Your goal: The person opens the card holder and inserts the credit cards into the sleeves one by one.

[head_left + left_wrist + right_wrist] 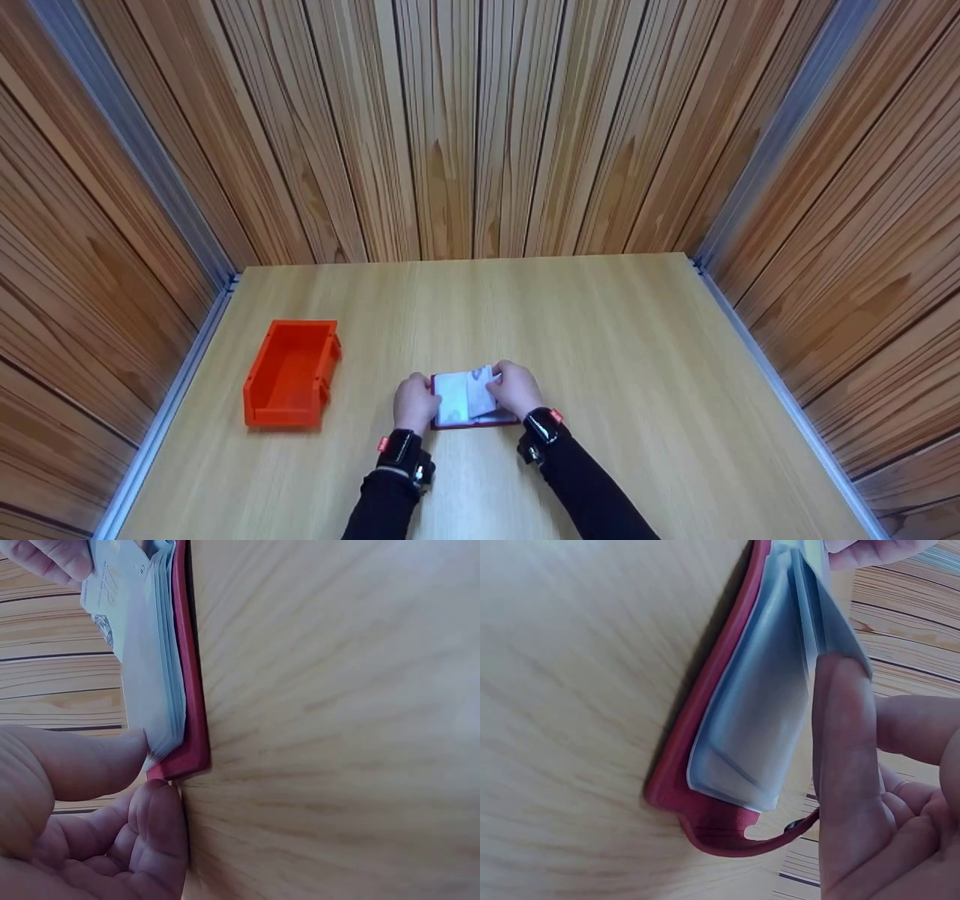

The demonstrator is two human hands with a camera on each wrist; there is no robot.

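A red card holder [474, 426] lies opened out on the table between my hands, with clear plastic sleeves stacked inside. My left hand [415, 405] grips its left edge; in the left wrist view the thumb [97, 761] lies on the sleeves and the curled fingers sit at the red cover's corner. My right hand [516, 390] pinches one raised sleeve [481, 394] between thumb and finger. A pale card with gold letters [120, 581] shows among the sleeves. On the right side, a red strap [780, 844] with a dark snap curves off the cover.
An orange bin [283, 416] stands to the left on the wooden table [600, 330]. Wood-plank walls [442, 127] with metal edge strips enclose the table at the back and both sides.
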